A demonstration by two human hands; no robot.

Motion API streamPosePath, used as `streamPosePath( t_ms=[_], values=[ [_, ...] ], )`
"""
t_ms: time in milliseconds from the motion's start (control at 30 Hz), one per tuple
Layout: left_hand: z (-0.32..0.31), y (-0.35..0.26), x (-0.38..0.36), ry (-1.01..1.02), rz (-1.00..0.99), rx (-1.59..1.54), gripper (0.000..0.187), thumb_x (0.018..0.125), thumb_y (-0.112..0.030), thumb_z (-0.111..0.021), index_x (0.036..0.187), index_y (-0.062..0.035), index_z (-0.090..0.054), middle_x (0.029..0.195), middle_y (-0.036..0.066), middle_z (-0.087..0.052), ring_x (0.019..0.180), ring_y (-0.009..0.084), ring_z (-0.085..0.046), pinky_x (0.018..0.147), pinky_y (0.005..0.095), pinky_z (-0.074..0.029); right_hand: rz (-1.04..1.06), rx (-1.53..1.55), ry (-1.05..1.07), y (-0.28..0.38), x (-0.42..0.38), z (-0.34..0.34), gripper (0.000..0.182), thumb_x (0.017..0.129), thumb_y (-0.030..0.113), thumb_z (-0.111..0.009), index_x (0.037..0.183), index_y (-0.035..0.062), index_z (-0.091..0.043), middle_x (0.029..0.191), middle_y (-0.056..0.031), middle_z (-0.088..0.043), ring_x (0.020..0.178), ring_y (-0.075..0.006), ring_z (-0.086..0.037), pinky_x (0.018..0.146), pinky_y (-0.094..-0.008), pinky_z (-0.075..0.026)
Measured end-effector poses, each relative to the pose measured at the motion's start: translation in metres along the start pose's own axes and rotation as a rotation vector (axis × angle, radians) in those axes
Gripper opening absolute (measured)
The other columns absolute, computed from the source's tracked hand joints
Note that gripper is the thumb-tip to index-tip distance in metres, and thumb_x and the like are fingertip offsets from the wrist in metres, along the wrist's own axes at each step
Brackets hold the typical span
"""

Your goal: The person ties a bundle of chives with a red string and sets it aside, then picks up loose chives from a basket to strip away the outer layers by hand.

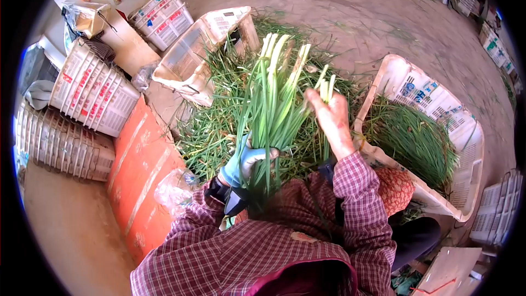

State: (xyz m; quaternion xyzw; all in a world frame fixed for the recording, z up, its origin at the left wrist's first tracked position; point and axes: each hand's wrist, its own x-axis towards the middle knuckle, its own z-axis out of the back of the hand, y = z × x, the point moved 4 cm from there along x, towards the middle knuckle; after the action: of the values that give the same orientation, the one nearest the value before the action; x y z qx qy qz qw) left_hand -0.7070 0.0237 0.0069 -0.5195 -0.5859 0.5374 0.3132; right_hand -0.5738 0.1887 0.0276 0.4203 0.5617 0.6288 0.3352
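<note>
My left hand [246,161], in a blue glove, is closed around a bunch of garlic chives [271,96]. Their pale stem ends point up and away from me, and the green leaves hang down past the glove. To the right of the bunch, my bare right hand [333,118] is closed on a few chive stalks [327,86] whose whitish ends stick out above the fingers. It is slightly blurred. Beneath both hands spreads a heap of loose leaves and trimmings [213,137]. My lap is partly hidden by sleeves and chives.
A white crate [471,186] at right holds a pile of chives [413,140]. Another crate [183,71] stands beyond the heap at left. Stacked crates [93,90] and an orange-red board [145,175] are on my left. A clear plastic bag [174,192] lies near my left sleeve.
</note>
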Motion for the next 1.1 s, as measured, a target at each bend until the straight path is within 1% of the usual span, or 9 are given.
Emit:
streamPosePath(
  t_ms=[267, 467, 500, 600, 667, 733, 900, 967, 1100],
  values=[
    [0.03, 0.026, 0.007, 0.087, 0.028, 0.012, 0.044, 0.077, -0.004, -0.071, 0.117, -0.003, -0.052, 0.093, 0.005, -0.064, 0.082, 0.0137, -0.062, 0.074, 0.0264, -0.051, -0.13, 0.224, -0.184, -0.03, 0.037, 0.049, 0.024, 0.088, 0.03, -0.065, 0.08, 0.0069, -0.066, 0.055, 0.0058, -0.046, 0.047, -0.004, -0.039, 0.039, -0.0217, -0.027],
    [0.05, 0.02, -0.011, 0.01, -0.018, -0.125, 0.032, 0.072, -0.007, -0.072, 0.101, 0.001, -0.06, 0.075, 0.009, -0.064, 0.055, 0.0145, -0.058, 0.051, 0.0264, -0.047, -0.119, 0.205, -0.797, -0.048, 0.069, 0.159, 0.029, 0.089, 0.035, -0.064, 0.084, 0.0062, -0.065, 0.065, 0.0039, -0.052, 0.056, -0.0078, -0.045, 0.054, -0.0244, -0.039],
    [0.053, 0.019, -0.012, -0.047, -0.023, -0.088, 0.034, 0.071, -0.012, -0.072, 0.099, 0.0011, -0.06, 0.072, 0.009, -0.063, 0.053, 0.0156, -0.057, 0.049, 0.0262, -0.046, -0.078, 0.243, -0.658, -0.046, 0.068, 0.173, 0.034, 0.086, 0.04, -0.066, 0.086, 0.0061, -0.065, 0.07, 0.002, -0.055, 0.062, -0.0073, -0.047, 0.062, -0.0247, -0.041],
    [0.052, 0.014, -0.007, -0.055, -0.049, -0.042, 0.036, 0.07, -0.018, -0.072, 0.098, 0.0007, -0.059, 0.069, 0.008, -0.06, 0.048, 0.0161, -0.052, 0.044, 0.0272, -0.042, -0.078, 0.027, -0.52, -0.02, 0.052, 0.144, 0.035, 0.084, 0.043, -0.067, 0.09, 0.0082, -0.066, 0.064, 0.0051, -0.052, 0.05, -0.0058, -0.041, 0.048, -0.0205, -0.036],
    [0.048, 0.016, -0.003, -0.082, -0.071, -0.033, 0.036, 0.07, -0.018, -0.073, 0.097, 0.0007, -0.06, 0.067, 0.008, -0.059, 0.048, 0.0159, -0.052, 0.044, 0.0272, -0.041, 0.022, -0.089, -0.154, -0.018, 0.044, 0.096, 0.048, 0.082, 0.042, -0.069, 0.117, 0.0112, -0.06, 0.067, 0.0052, -0.055, 0.051, -0.0039, -0.044, 0.048, -0.0208, -0.04],
    [0.039, 0.013, -0.002, -0.075, -0.073, -0.033, 0.035, 0.069, -0.019, -0.074, 0.095, 0.0006, -0.06, 0.067, 0.007, -0.059, 0.05, 0.0153, -0.053, 0.045, 0.0265, -0.041, -0.035, 0.031, 0.023, -0.009, 0.036, 0.067, 0.066, 0.084, 0.038, -0.069, 0.138, 0.0106, -0.042, 0.059, 0.0086, -0.042, 0.042, -0.0026, -0.035, 0.036, -0.019, -0.028],
    [0.037, 0.018, 0.0, 0.093, 0.004, 0.018, 0.034, 0.071, -0.018, -0.073, 0.098, -0.0003, -0.062, 0.075, 0.006, -0.063, 0.061, 0.0141, -0.057, 0.056, 0.0256, -0.045, -0.068, 0.204, 0.203, 0.019, 0.037, 0.03, 0.037, 0.09, 0.039, -0.062, 0.106, 0.0058, -0.061, 0.061, 0.0107, -0.032, 0.045, -0.001, -0.03, 0.039, -0.0189, -0.026],
    [0.038, 0.022, 0.002, 0.141, 0.063, 0.001, 0.035, 0.071, -0.014, -0.072, 0.103, -0.002, -0.062, 0.083, 0.005, -0.065, 0.069, 0.0129, -0.059, 0.063, 0.0252, -0.046, -0.081, 0.159, 0.044, 0.026, 0.041, 0.036, 0.036, 0.09, 0.044, -0.061, 0.099, 0.0091, -0.065, 0.059, 0.0106, -0.035, 0.046, -0.0012, -0.031, 0.041, -0.0177, -0.025],
    [0.052, 0.023, 0.0, -0.02, -0.05, -0.02, 0.043, 0.068, -0.028, -0.076, 0.095, 0.0008, -0.061, 0.069, 0.009, -0.06, 0.052, 0.0167, -0.055, 0.048, 0.0269, -0.043, 0.151, 0.261, -0.436, 0.025, 0.065, 0.138, 0.038, 0.091, 0.047, -0.056, 0.1, 0.0123, -0.067, 0.071, 0.0052, -0.05, 0.061, -0.0031, -0.042, 0.05, -0.0203, -0.035]
  ],
)
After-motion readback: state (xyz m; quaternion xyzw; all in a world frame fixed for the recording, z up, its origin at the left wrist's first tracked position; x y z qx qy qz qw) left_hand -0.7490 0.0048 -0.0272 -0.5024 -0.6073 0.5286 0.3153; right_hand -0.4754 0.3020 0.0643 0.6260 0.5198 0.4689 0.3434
